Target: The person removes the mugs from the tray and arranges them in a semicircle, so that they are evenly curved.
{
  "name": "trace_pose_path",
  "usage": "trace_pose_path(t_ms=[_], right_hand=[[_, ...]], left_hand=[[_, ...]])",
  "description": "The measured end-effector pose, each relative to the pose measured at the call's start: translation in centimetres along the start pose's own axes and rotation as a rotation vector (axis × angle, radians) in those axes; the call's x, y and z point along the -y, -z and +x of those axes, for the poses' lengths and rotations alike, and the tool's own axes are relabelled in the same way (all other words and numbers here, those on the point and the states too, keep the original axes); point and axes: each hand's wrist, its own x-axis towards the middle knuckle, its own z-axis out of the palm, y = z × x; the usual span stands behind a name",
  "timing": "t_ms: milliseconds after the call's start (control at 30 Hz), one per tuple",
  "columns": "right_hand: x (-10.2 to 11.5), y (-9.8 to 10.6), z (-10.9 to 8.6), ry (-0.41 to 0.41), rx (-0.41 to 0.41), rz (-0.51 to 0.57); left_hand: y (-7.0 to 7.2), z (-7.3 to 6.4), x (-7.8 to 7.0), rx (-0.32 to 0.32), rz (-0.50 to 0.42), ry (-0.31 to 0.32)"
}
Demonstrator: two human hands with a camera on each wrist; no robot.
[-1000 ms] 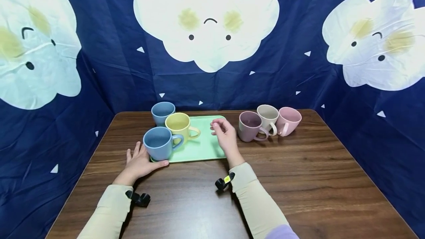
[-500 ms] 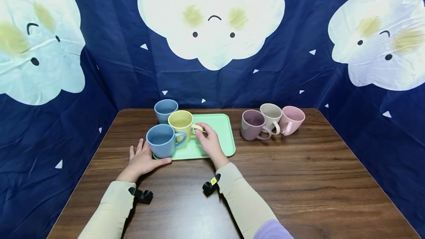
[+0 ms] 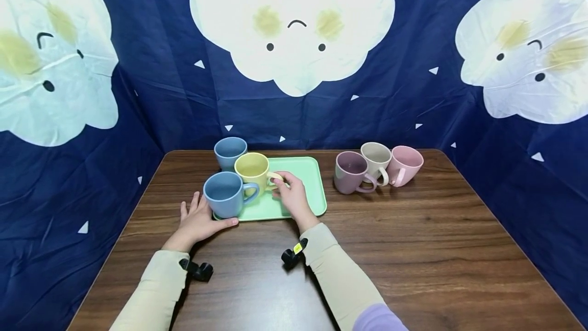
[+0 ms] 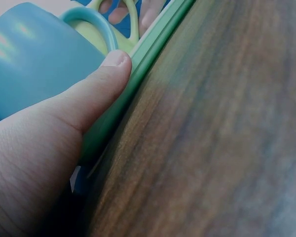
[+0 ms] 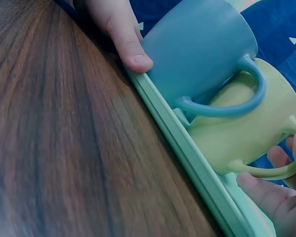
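A yellow mug (image 3: 251, 168) stands upright on a light green tray (image 3: 308, 183). My right hand (image 3: 293, 195) pinches its handle between thumb and fingers, and the right wrist view shows the fingertips at the loop. In front of it on the tray's near left corner is a blue mug (image 3: 223, 198), handle pointing right. Beside that mug, my left hand (image 3: 197, 222) spreads its fingers along the tray's left side. Its thumb (image 4: 108, 69) lies straight along the tray's front rim, close against the blue mug. A second blue mug (image 3: 229, 149) sits behind the yellow one.
To the right of the tray, a purple mug (image 3: 350, 175), a cream mug (image 3: 375, 155) and a pink mug (image 3: 406, 162) stand grouped on the brown wooden table (image 3: 413, 249). A dark blue curtain (image 3: 151, 40) with white clouds encloses the table's back and sides.
My right hand has moved left from above the tray's right part and taken hold of the yellow mug's handle. The left hand stays at the tray's corner.
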Motion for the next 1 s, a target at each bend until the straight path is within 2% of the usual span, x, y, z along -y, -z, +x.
trace_pose_path(t_ms=[200,333,400,567,633,1000], right_hand=[[0.2,1.2,-0.1,-0.021,-0.017,0.038],[0.4,1.9,-0.3,-0.031,0.000,0.064],[1.2,2.3,-0.7,-0.037,0.002,0.066],[1.2,3.2,-1.2,-0.020,-0.042,0.024],[0.6,3.7,-1.1,-0.002,-0.055,0.012],[1.1,7.1,-2.4,0.004,-0.044,0.041]], left_hand=[[-0.1,0.0,-0.2,0.004,0.004,-0.007],[-0.1,0.0,-0.3,0.005,0.005,-0.011],[-0.2,0.0,-0.3,0.008,0.004,-0.010],[-0.2,0.0,-0.3,0.019,0.003,-0.007],[-0.2,0.0,-0.3,0.020,0.002,-0.006],[-0.1,0.1,0.0,0.015,0.008,-0.010]])
